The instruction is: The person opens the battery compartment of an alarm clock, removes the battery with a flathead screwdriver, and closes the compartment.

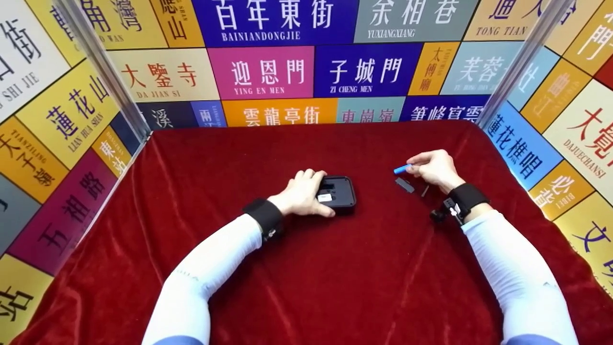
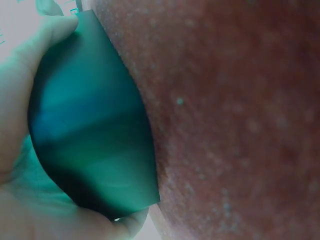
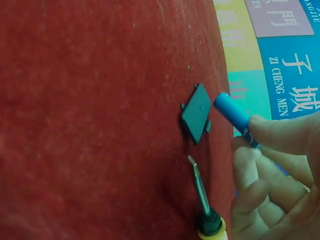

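Observation:
My left hand grips a black, round-cornered device by its left side, thumb along the near edge. Its upper face shows recessed slots and a white label. In the left wrist view only the smooth curved side of the device shows. To the right, my right hand pinches a small blue battery between thumb and fingers, just above the cloth. Below it lies a dark tabbed battery cover. Near that is a screwdriver with a metal shaft and yellow handle, partly cut off.
Dark red velvet cloth with soft folds covers the table. Panels with printed place names stand behind and at both sides. Clear upright posts stand at the back corners.

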`<state>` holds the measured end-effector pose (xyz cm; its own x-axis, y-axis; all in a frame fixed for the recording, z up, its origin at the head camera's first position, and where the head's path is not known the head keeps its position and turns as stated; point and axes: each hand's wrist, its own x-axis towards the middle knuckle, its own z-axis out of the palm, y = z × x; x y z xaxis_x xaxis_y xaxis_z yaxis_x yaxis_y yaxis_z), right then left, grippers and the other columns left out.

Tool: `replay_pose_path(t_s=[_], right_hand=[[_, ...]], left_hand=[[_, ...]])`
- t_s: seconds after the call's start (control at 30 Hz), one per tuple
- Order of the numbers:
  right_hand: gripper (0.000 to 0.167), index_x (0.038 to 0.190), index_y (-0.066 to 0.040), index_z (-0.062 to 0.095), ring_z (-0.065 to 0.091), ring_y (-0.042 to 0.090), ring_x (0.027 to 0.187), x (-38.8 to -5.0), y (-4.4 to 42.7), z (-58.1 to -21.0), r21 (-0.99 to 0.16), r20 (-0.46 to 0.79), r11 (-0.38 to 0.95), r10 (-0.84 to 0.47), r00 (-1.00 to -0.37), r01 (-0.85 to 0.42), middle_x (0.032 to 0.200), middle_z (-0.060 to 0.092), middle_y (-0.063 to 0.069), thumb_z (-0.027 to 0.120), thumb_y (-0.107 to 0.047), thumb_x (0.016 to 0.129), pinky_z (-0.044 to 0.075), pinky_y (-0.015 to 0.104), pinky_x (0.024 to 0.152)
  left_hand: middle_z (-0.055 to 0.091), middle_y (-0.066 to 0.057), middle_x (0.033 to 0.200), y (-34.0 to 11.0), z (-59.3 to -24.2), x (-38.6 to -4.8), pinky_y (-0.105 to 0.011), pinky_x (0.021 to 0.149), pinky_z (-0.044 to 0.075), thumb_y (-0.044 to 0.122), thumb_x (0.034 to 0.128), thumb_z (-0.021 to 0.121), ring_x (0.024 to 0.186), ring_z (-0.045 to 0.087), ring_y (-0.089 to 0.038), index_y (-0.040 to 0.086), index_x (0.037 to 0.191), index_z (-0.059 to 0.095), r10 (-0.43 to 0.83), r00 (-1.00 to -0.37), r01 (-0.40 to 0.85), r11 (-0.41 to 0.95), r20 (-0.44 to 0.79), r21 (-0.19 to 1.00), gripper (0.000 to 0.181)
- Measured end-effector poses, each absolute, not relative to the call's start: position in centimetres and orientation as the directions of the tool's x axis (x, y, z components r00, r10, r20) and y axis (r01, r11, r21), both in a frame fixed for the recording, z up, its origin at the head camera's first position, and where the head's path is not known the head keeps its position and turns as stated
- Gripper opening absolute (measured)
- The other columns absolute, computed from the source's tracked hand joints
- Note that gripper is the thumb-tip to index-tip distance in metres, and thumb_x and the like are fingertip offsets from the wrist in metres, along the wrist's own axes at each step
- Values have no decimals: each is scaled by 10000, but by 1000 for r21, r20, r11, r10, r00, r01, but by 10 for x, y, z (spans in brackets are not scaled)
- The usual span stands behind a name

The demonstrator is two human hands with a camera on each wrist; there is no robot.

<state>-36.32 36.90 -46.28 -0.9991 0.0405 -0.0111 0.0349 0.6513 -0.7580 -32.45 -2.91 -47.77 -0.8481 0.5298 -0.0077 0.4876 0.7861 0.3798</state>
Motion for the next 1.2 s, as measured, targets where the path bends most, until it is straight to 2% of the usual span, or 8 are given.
replay_pose_path(t_s=[0.2,0.3,0.47,0.53,0.77,0.97,1.2], right_hand=[[272,1206,-17,849,684,-54,752,-368,372,-465,-650,43,759,-21,-999,-44,1070,875,162,868,-141,964,507,132,693],[238,1183,-28,856,693,26,827,-370,374,-466,-564,71,821,-65,-995,-94,1115,861,219,842,-133,970,477,185,754],[230,1163,-33,863,749,313,985,-373,375,-464,-458,72,878,-121,-990,-140,1116,860,211,808,-109,954,461,339,801],[231,1158,-39,867,742,365,1005,-374,375,-464,-425,62,893,-133,-989,-147,1123,861,198,807,-110,946,461,364,787],[231,1154,-62,875,715,365,968,-374,377,-466,-357,34,920,-160,-987,-162,1109,861,181,816,-135,943,454,364,740],[246,1162,-49,870,724,394,993,-373,376,-463,-360,35,919,-156,-987,-158,1127,857,197,815,-115,931,475,383,766],[238,1145,-71,872,740,385,1011,-365,372,-459,-374,76,916,-125,-989,-145,1123,861,186,793,-131,929,475,376,719]], left_hand=[[559,-231,1544,-28,-477,-324,-645,1158,507,599,782,964,1432,517,-450,70,1660,436,531,-847,489,784,-5,384,1153],[556,-226,1547,-29,-478,-325,-638,1165,504,603,785,963,1438,513,-443,74,1665,431,527,-850,485,788,-10,380,1157],[557,-224,1551,-29,-478,-325,-634,1166,508,600,783,965,1440,513,-437,77,1667,434,523,-852,481,790,-9,379,1157],[559,-224,1548,-29,-479,-325,-635,1162,510,599,783,966,1438,514,-437,76,1665,435,523,-852,482,790,-8,380,1155],[558,-223,1546,-29,-479,-324,-630,1154,513,601,784,965,1428,519,-433,82,1659,438,522,-853,480,792,-10,377,1146],[552,-220,1553,-29,-477,-324,-623,1152,515,591,790,963,1425,515,-422,88,1660,436,517,-856,474,796,-15,377,1136],[562,-222,1531,-30,-474,-322,-630,1155,508,585,784,965,1421,517,-431,84,1651,446,524,-852,480,786,-9,389,1127]])
